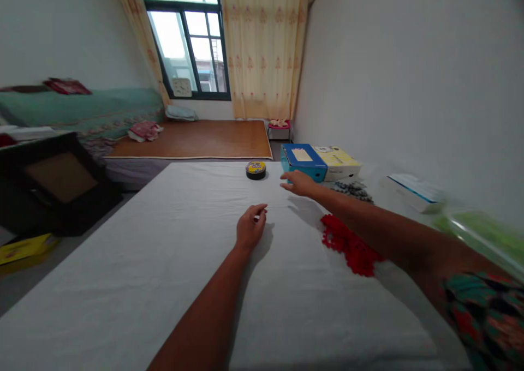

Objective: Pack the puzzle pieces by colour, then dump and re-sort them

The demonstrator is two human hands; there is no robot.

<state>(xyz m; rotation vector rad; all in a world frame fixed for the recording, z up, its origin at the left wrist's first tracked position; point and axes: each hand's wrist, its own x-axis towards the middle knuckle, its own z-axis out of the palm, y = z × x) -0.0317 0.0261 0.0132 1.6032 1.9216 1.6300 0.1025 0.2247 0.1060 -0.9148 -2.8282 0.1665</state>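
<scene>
My left hand (251, 226) is over the middle of the white-covered table (172, 267), fingers loosely curled and apart, holding nothing. Farther forward and to the right, my right hand (299, 184) reaches out with its fingers spread, also with nothing in it. It is just in front of a blue box (303, 161); whether they touch I cannot tell. Beyond both hands a black roll of tape (256, 170) with a yellow label lies flat near the far edge. A red crocheted piece (347, 245) lies below my right forearm, which hides part of it.
A yellow and white box (338, 162) adjoins the blue one. Grey knitted material (354, 191), a white box (415, 192) and a green plastic-wrapped item (487, 237) are along the right wall. Beyond the table is a bed with a brown mat (204, 139); a dark cabinet (57, 185) stands left.
</scene>
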